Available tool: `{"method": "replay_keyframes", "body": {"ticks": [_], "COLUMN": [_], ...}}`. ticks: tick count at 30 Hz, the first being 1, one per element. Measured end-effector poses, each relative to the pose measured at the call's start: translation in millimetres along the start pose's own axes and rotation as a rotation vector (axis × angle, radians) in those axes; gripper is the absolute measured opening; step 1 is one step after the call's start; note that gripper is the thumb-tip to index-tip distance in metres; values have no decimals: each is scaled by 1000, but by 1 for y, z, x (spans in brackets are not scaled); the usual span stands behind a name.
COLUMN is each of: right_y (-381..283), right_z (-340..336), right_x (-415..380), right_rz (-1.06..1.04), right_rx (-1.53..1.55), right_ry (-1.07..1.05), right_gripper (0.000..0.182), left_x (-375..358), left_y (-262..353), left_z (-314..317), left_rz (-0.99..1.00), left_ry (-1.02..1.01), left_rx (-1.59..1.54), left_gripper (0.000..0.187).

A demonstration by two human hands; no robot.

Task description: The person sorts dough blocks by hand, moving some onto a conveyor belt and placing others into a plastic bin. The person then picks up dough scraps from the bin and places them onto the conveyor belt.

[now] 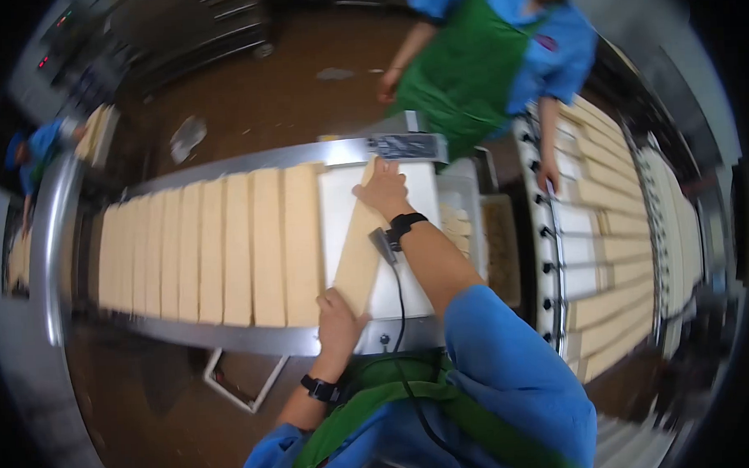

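A long pale dough strip [361, 251] lies slanted over the white conveyor belt [414, 290], its far end tilted to the right. At that far end, my right hand [385, 190] is closed on the strip, thumb toward the left. My left hand [340, 324] grips the near end by the belt's front rail. Several more dough strips [236, 247] lie side by side on the belt to the left, the closest one right beside my left hand. Each wrist wears a black band, and a grey device [383, 245] on a cable hangs by my right wrist.
Metal rails [188, 334] edge the belt. To the right stand a bin with dough pieces [455, 227] and a brownish tub [500, 250]. A co-worker in a green apron [467, 61] stands across, one hand at a second conveyor [610, 250] carrying strips. Another person [37, 151] is far left.
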State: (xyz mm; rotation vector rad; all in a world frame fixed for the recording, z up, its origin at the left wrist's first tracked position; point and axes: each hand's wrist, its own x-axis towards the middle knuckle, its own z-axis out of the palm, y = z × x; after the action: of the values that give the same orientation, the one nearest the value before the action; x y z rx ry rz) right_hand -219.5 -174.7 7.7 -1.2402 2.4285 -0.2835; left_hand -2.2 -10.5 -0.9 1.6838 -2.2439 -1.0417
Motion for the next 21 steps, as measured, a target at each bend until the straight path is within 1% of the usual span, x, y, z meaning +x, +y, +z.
{"method": "replay_keyframes", "body": {"ticks": [1,2,3,4,5,6,7,8,10,11,14,15,16,18,19,21], "right_y": [17,40,52,74,81,83,95,109,145,161,226,240,254,298,317,354], "right_z": [-9,-7,-15,-5,-11,-37,-39,-41,-49,-53,-66,-89,-113,-140,-154,-175], "right_x": [-4,1,-3,0,-1,-25,-29,-34,-50,-61,-82,-95,-107,-114,-114,-108], "right_rz": [55,41,35,25,102,183,268,343,383,396,357,387,417,461,482,562], "right_rx": [44,68,-55,-109,-120,114,222,332,488,556,584,577,573,598,609,644], "right_ry": [49,101,96,184,103,98,121,142,249,377,734,769,802,825,837,859], "right_gripper": [81,83,85,88,87,87,87,86,84,79,75,74,72,72,72,73], "left_x": [3,8,12,14,16,19,20,19,19,21,23,26,27,27,26,39], "left_y": [-4,-7,-5,-1,5,14,23,33,51,55,94,109,127,168,191,223], "left_z": [3,5,9,13,18,22,26,29,34,42,61,67,72,84,88,105], "left_rz": [75,190,192,188,148,104,55,96,167,290,384,463,507,597,584,714], "left_ry": [-9,-15,-34,-57,-92,-117,-131,-100,-20,35,84,61,71,93,48,73], "left_rx": [-31,-28,-71,-110,-72,-31,11,-11,-62,-32,-160,-100,-113,-138,-199,-235], "left_gripper": [84,86,85,85,84,83,83,81,77,74,73,74,74,75,75,75]}}
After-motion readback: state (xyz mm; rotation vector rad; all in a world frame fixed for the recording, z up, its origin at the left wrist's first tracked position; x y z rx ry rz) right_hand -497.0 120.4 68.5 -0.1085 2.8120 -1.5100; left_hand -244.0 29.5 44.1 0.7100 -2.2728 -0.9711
